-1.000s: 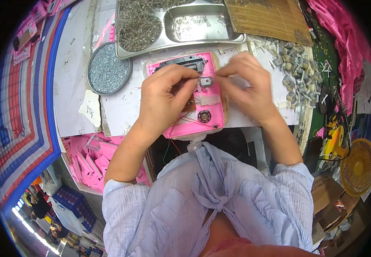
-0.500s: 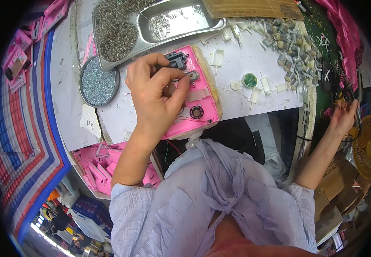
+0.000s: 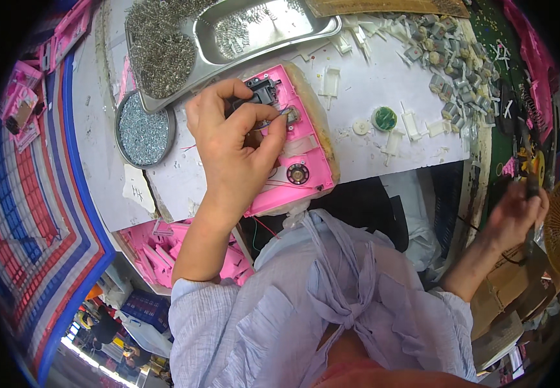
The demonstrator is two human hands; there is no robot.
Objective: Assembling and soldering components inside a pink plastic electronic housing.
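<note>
1. The left hand point(image 3: 235, 152) rests on the pink shell point(image 3: 293, 145), which lies open on the white surface point(image 3: 370, 149) near its front edge. The fingers are bent, and thumb and forefinger pinch a small part by the black block point(image 3: 262, 90) inside the shell.
2. The right hand point(image 3: 516, 216) is far out to the right side, closed around a thin dark tool point(image 3: 531, 181); what kind of tool, I cannot tell.
3. The shell looks like light, stiff plastic. It probably slides easily, so it is better held by its rim than by the thin wires point(image 3: 280, 184) or the small round speaker point(image 3: 297, 173), which look fragile.
4. Behind the shell stand a metal tray point(image 3: 319, 29) of springs and a round dish point(image 3: 143, 132) of screws.
</note>
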